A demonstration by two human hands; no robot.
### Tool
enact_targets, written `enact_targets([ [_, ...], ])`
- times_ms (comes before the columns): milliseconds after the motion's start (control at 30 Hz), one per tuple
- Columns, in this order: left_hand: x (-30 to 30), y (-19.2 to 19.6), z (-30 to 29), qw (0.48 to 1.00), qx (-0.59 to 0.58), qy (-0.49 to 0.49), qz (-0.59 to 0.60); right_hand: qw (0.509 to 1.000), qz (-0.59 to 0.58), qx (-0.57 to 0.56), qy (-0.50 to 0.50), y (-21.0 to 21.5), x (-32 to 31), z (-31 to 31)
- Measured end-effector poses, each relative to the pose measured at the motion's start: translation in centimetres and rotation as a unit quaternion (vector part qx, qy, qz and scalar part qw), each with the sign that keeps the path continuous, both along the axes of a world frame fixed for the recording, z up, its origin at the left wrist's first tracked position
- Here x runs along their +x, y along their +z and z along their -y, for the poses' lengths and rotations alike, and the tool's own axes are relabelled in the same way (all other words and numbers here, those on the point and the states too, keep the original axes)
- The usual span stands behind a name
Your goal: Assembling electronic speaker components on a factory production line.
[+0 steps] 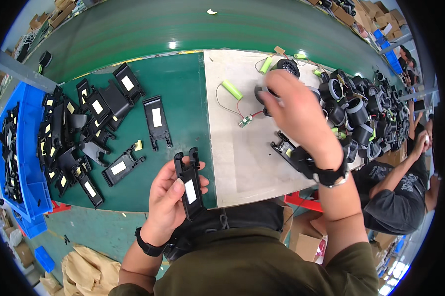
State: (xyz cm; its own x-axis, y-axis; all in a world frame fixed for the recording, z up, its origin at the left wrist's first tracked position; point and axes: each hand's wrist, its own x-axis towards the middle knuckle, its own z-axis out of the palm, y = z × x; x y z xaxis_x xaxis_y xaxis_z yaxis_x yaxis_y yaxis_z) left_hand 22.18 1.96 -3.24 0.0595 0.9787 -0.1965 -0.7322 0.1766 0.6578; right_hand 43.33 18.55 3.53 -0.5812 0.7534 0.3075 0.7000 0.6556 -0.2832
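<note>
My left hand (171, 195) is closed around a black plastic housing (189, 185) that has a pale sticker and two prongs at its upper end. It is held tilted over the table's front edge. Slightly blurred, my right hand (297, 106) curls its fingers at a black round part (260, 94), and the palm hides much of it. A red wire runs from beside that part to a small green circuit board (245, 120), wired to a light-green battery (232, 90). Below my right wrist another black housing (283, 146) lies on the pale board.
Several stickered black housings (97, 107) lie on the green mat (183, 74) at left, beside a blue bin (31, 148). Black cylindrical units (356, 111) with batteries are heaped at right. Behind runs a green conveyor belt (148, 29). A co-worker (395, 192) sits at right.
</note>
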Motion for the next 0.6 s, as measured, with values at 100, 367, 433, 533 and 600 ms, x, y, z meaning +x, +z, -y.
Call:
enact_targets([
  [100,0.6,0.4,0.0,1.000,-0.002,0.001,-0.005,0.993,0.112,-0.023,-0.033,-1.5,-4.3,-0.8],
  [367,0.1,1.3,-0.5,0.997,-0.043,0.067,0.001,0.993,0.061,0.060,0.082,-3.4,-4.8,2.4],
  [433,0.7,1.3,-0.6,0.995,-0.069,0.068,0.021,0.988,-0.026,0.100,0.119,-2.6,-3.5,6.0],
  [533,2.0,1.1,-1.4,0.992,-0.106,0.057,0.033,0.972,-0.079,0.117,0.190,-3.4,-2.5,8.5],
  [600,2.7,0.4,-1.8,0.993,-0.109,0.047,0.028,0.964,-0.086,0.129,0.218,-4.4,-2.4,9.0],
])
